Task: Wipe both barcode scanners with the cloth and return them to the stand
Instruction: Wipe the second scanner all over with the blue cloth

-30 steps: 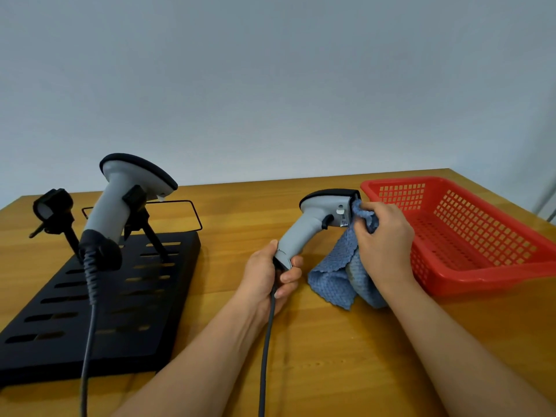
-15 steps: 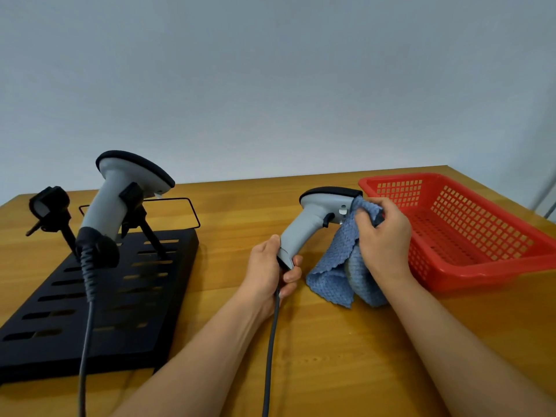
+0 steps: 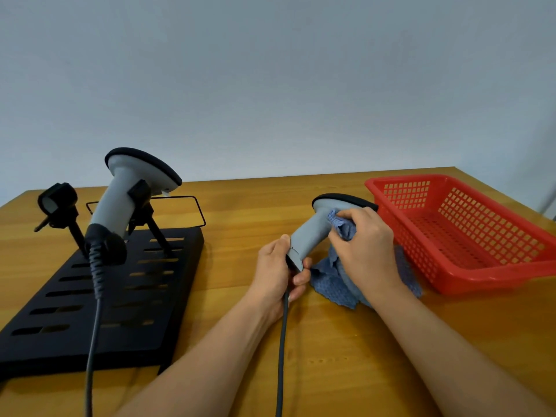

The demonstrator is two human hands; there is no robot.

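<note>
My left hand [image 3: 278, 270] grips the base of the handle of a grey barcode scanner [image 3: 313, 228] with a black-rimmed head, held upright over the table. My right hand [image 3: 365, 251] presses a blue waffle cloth [image 3: 337, 284] against the scanner's neck, just under the head; the rest of the cloth hangs down to the table. A second grey scanner [image 3: 120, 200] rests in the right clip of the black slotted stand [image 3: 90, 311] at the left. The stand's left clip [image 3: 57, 203] holds nothing.
A red perforated basket [image 3: 469, 266] stands on the wooden table right behind my right hand. Each scanner trails a dark cable [image 3: 281, 356] toward the near table edge. A thin black wire frame [image 3: 180, 212] lies behind the stand.
My right hand has slid the cloth from the scanner's head face down onto its neck. The left hand's grip on the handle is unchanged.
</note>
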